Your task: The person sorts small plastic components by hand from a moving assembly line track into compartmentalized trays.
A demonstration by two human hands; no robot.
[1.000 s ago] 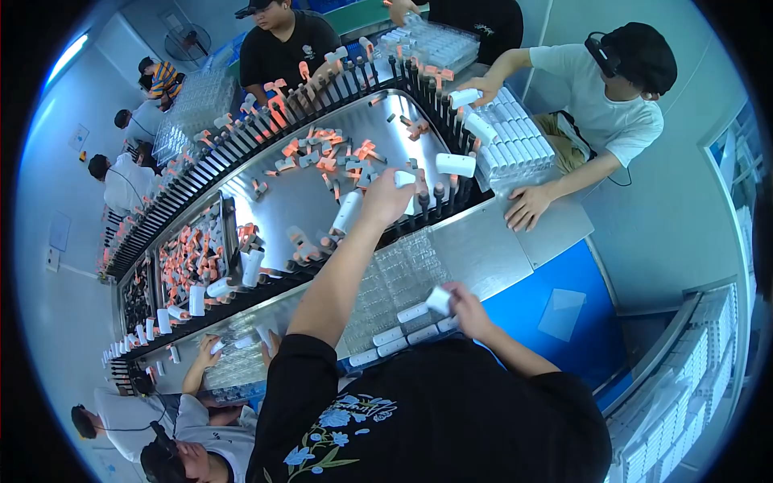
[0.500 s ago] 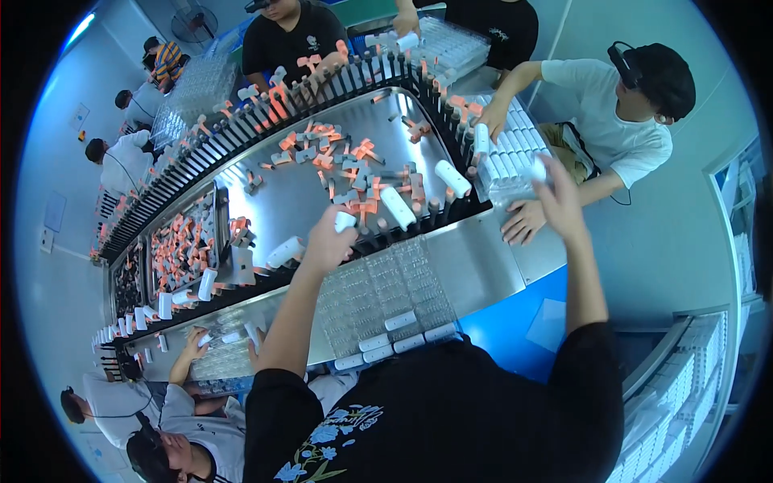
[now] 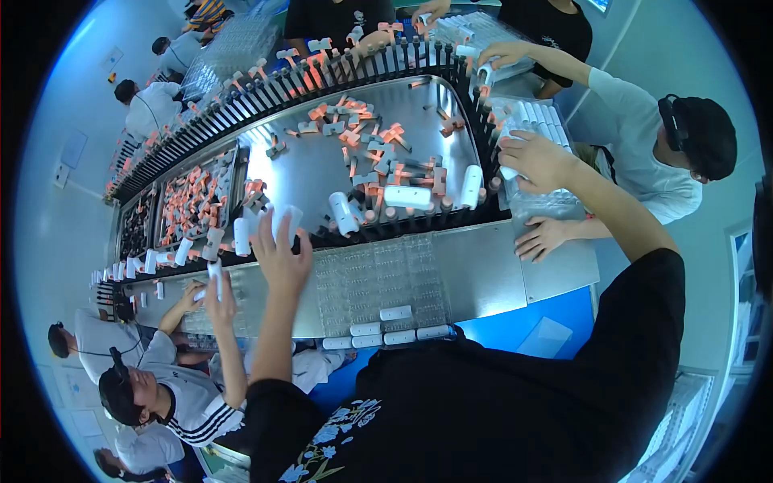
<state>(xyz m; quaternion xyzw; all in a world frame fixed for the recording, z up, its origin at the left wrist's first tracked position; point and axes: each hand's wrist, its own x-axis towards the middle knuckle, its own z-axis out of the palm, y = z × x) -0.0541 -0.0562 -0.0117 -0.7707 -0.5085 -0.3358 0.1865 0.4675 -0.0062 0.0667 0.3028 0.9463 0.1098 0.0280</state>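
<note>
My left hand (image 3: 283,262) is raised at the near row of black pegs, its fingers around a white plastic casing (image 3: 287,219). Part of that casing is hidden behind the fingers. At the right, my right hand (image 3: 538,157) reaches over a clear tray of white casings and grips a white casing (image 3: 509,171), mostly covered by the fingers. Between my hands, more white casings sit on the near pegs, among them one upright casing (image 3: 344,213) and one sideways casing (image 3: 407,196). A clear ribbed tray (image 3: 378,278) lies before me, with several white casings (image 3: 366,340) along its near edge.
Orange and grey T-shaped pieces (image 3: 378,153) lie scattered on the metal pan (image 3: 310,193) inside the peg line. A bin of similar pieces (image 3: 197,201) stands left. A co-worker's hand (image 3: 543,239) rests by my right arm; another person's raised hand (image 3: 219,302) is near my left forearm.
My left hand has moved left along the near pegs. My right hand has come down onto the tray of casings. The co-worker at right has reached farther away; the neighbour at left has raised a hand.
</note>
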